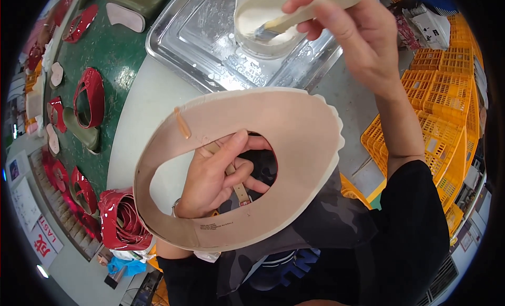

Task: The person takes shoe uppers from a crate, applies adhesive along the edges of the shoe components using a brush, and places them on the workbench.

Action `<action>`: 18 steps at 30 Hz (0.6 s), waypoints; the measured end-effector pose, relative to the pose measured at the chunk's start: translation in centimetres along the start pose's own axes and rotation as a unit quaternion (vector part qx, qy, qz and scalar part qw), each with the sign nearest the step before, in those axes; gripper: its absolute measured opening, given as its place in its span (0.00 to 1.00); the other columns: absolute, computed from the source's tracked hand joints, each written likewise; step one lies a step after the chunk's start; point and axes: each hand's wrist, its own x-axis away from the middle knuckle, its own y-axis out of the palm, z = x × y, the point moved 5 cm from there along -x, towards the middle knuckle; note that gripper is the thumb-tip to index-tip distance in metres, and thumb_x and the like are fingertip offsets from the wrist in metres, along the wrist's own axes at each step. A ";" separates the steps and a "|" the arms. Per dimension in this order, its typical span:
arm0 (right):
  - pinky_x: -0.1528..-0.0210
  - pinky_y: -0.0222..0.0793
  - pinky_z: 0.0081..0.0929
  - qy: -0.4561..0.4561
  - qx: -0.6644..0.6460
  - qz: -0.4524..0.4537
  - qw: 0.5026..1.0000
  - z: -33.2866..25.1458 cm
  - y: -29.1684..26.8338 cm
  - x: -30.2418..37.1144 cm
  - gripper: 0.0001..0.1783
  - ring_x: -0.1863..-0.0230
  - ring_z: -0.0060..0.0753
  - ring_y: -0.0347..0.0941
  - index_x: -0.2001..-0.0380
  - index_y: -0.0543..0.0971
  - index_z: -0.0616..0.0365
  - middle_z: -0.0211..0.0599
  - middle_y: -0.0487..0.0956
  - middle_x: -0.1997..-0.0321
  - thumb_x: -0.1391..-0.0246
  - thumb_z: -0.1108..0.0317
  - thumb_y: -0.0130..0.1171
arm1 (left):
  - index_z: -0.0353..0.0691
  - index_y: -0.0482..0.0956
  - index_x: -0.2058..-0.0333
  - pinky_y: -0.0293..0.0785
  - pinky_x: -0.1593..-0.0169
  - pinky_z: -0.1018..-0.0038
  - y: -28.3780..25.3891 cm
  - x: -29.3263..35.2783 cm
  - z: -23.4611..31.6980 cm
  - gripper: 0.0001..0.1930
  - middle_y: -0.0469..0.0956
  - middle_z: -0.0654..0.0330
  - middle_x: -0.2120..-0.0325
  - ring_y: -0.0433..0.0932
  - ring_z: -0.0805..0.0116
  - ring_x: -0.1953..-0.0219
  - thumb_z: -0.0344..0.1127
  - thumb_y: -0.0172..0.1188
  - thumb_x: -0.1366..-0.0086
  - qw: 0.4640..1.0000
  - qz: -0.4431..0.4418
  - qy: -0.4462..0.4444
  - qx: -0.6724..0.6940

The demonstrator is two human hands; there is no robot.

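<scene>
My left hand reaches through the opening of a shoe upper and holds it, thumb and fingers bent together. The upper shows its beige lining, with a notched pale edge at the toe and a small tan loop near the far edge. A narrow strap with a small buckle hangs by my fingers. Above it, my right hand grips the pale handle of a brush. Its bristles dip into a white tub of milky white liquid. Part of my left hand is hidden behind the upper.
The tub stands in a wet metal tray. Nested red shoe uppers are stacked on the left. Beyond, a green surface carries red shoe uppers and soles. Yellow crates are piled at the right.
</scene>
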 end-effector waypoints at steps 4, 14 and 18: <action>0.73 0.65 0.12 -0.007 -0.120 0.070 0.990 -0.3 -0.8 -1.1 0.15 0.76 0.16 0.68 0.64 0.70 0.64 0.33 0.75 0.70 0.38 0.60 0.42 | 0.33 0.69 0.55 0.81 0.73 0.70 0.0 -1.3 0.7 0.15 0.75 0.51 0.61 0.54 0.87 0.89 0.37 0.44 0.33 1.000 -0.015 -0.017 -0.007; 0.74 0.65 0.15 0.311 0.220 0.011 0.924 -4.6 -0.6 -3.6 0.13 0.76 0.19 0.69 0.66 0.70 0.62 0.34 0.74 0.71 0.40 0.61 0.46 | 0.35 0.70 0.55 0.81 0.74 0.70 1.0 -3.1 0.4 0.13 0.76 0.52 0.63 0.53 0.86 0.89 0.36 0.46 0.34 0.999 -0.001 -0.046 -0.025; 0.74 0.65 0.16 0.252 0.181 -0.010 0.951 -3.6 0.3 -3.6 0.12 0.76 0.20 0.70 0.66 0.70 0.61 0.34 0.74 0.72 0.41 0.62 0.48 | 0.33 0.72 0.57 0.80 0.76 0.71 1.2 -2.8 0.3 0.13 0.77 0.52 0.65 0.53 0.86 0.89 0.35 0.46 0.34 0.997 0.009 -0.024 -0.079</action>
